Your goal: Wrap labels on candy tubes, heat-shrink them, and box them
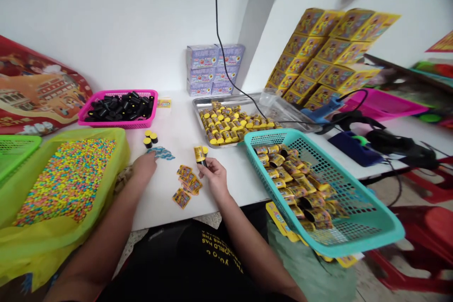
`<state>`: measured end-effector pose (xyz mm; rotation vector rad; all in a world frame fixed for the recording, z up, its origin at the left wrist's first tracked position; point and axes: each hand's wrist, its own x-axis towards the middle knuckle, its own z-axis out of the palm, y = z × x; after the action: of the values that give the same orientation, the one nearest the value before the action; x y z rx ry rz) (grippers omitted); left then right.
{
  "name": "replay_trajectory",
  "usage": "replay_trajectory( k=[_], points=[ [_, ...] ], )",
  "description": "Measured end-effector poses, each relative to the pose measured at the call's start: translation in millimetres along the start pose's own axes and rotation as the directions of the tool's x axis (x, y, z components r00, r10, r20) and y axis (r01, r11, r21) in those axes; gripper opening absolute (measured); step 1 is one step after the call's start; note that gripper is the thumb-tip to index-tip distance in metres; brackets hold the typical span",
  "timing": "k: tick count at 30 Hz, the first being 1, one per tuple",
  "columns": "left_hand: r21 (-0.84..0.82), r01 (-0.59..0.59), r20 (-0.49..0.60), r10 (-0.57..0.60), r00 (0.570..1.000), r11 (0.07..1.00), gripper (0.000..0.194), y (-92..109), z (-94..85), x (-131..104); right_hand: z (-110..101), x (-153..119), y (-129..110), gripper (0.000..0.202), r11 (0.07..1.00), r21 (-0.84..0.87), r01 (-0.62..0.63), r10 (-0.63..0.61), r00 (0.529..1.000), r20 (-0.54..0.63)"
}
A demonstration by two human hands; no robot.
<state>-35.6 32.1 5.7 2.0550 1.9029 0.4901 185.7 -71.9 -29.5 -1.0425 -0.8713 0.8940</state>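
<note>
Centrally, over the white table (166,217), the right hand (215,177) pinches a small tube (199,154) between thumb and fingers; its upper part is wrapped in yellow print and its lower end is black. A yellow cap (205,150) shows just beside it. Farther left, the left hand (144,166) reaches to the near edge of some blue-and-white slips (162,153); its fingertips are hard to see, so I cannot tell whether they grip a slip or only touch. Just beyond that hand, three black pots with yellow tops (147,142) stand close together. Between the hands, several printed yellow cards (191,184) lie loosely overlapped on the table, with one lower card slightly aside. A tub of colourful sweets (124,144) sits to the left, and a pink basket (138,124) of black pieces is behind. Beyond the right hand is a metal tray (198,104) of yellow-capped tubes; to its right, a turquoise basket (375,212) holds printed sleeves.
</note>
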Motion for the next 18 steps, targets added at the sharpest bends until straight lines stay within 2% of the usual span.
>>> replay_trajectory(
  k=[2, 4, 5, 6, 7, 9, 10, 12, 18],
  points=[
    [-0.051, -0.045, -0.063, 0.042, 0.997, 0.998, 0.012, 11, -0.4, -9, -2, 0, -3, 0.028, 0.998, 0.058, -0.009, 0.007, 0.999, 0.039],
    [-0.239, -0.143, -0.149, 0.109, 0.983, 0.961, 0.017, 31, 2.1, -21, -3, -1, -4, 0.027, 0.996, 0.089, -0.006, 0.002, 0.998, 0.055],
    [-0.376, -0.177, -0.149, 0.129, 0.980, 0.910, 0.023, 42, 5.1, -27, -4, -1, -4, 0.027, 0.995, 0.096, -0.002, -0.003, 0.998, 0.057],
    [-0.526, -0.166, -0.098, 0.134, 0.986, 0.834, 0.029, 53, 9.2, -33, -4, -1, -3, 0.028, 0.995, 0.099, 0.002, -0.008, 0.998, 0.055],
    [-0.665, -0.097, -0.006, 0.124, 0.992, 0.740, 0.036, 64, 14.2, -38, -4, 0, -3, 0.028, 0.995, 0.101, 0.006, -0.012, 0.998, 0.054],
    [-0.835, 0.109, 0.199, 0.110, 0.974, 0.539, 0.047, 83, 24.8, -44, -4, 0, -2, 0.027, 0.995, 0.104, 0.013, -0.019, 0.998, 0.057],
    [-0.872, 0.188, 0.266, 0.116, 0.957, 0.451, 0.050, 90, 29.8, -46, -3, 0, -3, 0.027, 0.994, 0.107, 0.014, -0.021, 0.998, 0.062],
    [-0.910, 0.241, 0.304, 0.148, 0.941, 0.336, 0.050, 99, 37.7, -47, -3, 0, -4, 0.026, 0.994, 0.111, 0.015, -0.023, 0.997, 0.068],
    [-0.939, 0.248, 0.286, 0.142, 0.948, 0.237, 0.045, 101, 49.9, -48, -1, 0, -6, 0.026, 0.998, 0.062, 0.001, -0.005, 0.998, 0.062]
  ],
)
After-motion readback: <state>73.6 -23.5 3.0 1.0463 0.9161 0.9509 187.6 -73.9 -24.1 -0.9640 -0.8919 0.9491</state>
